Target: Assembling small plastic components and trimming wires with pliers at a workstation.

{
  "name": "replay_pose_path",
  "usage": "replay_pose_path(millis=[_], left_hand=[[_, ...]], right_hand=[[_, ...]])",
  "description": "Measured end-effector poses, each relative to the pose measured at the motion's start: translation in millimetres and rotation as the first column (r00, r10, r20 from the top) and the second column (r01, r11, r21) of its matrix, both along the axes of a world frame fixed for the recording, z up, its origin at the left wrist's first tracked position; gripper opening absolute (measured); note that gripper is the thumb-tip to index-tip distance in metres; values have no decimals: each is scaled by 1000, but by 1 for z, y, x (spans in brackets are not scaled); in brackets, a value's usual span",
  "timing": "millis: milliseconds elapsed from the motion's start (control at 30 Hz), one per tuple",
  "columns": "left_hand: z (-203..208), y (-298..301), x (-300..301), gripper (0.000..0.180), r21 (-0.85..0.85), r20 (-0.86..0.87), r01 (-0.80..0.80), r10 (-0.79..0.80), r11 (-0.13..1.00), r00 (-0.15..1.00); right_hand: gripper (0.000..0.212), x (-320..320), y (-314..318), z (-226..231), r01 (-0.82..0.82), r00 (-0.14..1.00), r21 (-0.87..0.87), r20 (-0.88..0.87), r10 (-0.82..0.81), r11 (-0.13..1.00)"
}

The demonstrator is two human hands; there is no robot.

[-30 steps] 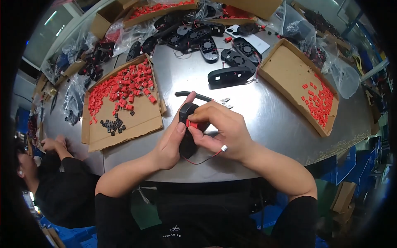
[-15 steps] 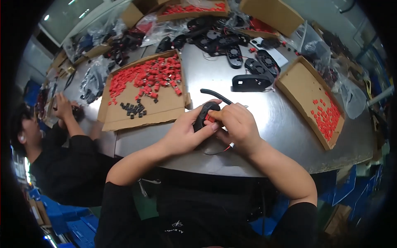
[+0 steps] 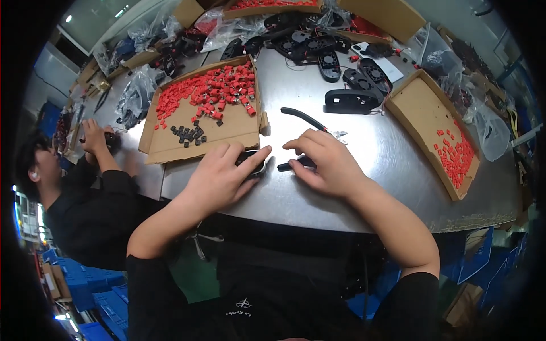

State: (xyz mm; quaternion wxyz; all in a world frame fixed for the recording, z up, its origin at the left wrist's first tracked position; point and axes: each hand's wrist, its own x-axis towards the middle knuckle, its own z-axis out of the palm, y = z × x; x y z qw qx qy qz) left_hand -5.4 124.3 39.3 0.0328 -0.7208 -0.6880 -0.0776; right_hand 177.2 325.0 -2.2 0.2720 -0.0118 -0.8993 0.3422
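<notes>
- Black casing (image 3: pixel 245 157), mostly hidden, near the middle of the metal surface (image 3: pixel 392 153). The left hand (image 3: pixel 222 173) covers it, fingers curved around it in a grasp, seemingly to steady it; how firmly, I cannot tell.
- At three o'clock from the casing, the right hand (image 3: pixel 330 165) has thumb and index finger parted. The thumb meets a black handle, apparently one arm of the pliers (image 3: pixel 307 118), which lie close by, probably for easy reach.
- At ten o'clock, a shallow cardboard tray (image 3: pixel 233 134) holds red parts (image 3: pixel 222 91) and small black pieces (image 3: pixel 190 135), grouped apart, perhaps to avoid mixing; its low walls likely stop them scattering.
- Toward two o'clock, a second tray (image 3: pixel 418 102) has red pieces (image 3: pixel 455 156) gathered at its near end.
- From twelve to two o'clock, more black casings (image 3: pixel 354 101) cluster, presumably set back to leave elbow room.
</notes>
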Motion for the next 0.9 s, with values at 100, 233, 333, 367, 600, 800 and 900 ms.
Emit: replay_pose_path(millis=[100, 233, 333, 367, 600, 800, 900], left_hand=[[-4, -1, 2, 70, -6, 17, 43, -43, 999, 999], [-15, 1, 2, 66, 24, 214, 118, -121, 993, 969], [-19, 8, 7, 65, 113, 437, 118, -157, 986, 886], [-17, 12, 8, 66, 122, 464, 131, -173, 984, 868], [-14, 40, -1, 64, 14, 490, 196, -177, 980, 853], [-14, 50, -5, 61, -134, 547, 186, -84, 973, 833], [-19, 47, -8, 53, -64, 573, 175, -108, 982, 813]], right_hand=[[25, 2, -2, -1, -13, 1000, 10, -4, 14, 1000], [20, -1, -10, 5, -64, 998, 41, -23, 65, 997], [18, 3, -5, 10, -74, 997, -25, 1, 75, 997], [17, 2, -2, 8, -78, 995, -3, -62, 78, 997], [17, 8, 10, 10, -193, 973, -2, 132, 191, 981], [15, 7, 11, 24, -106, 927, -151, 343, 153, 983], [10, -3, 10, 30, -155, 937, -119, 298, 185, 981]])
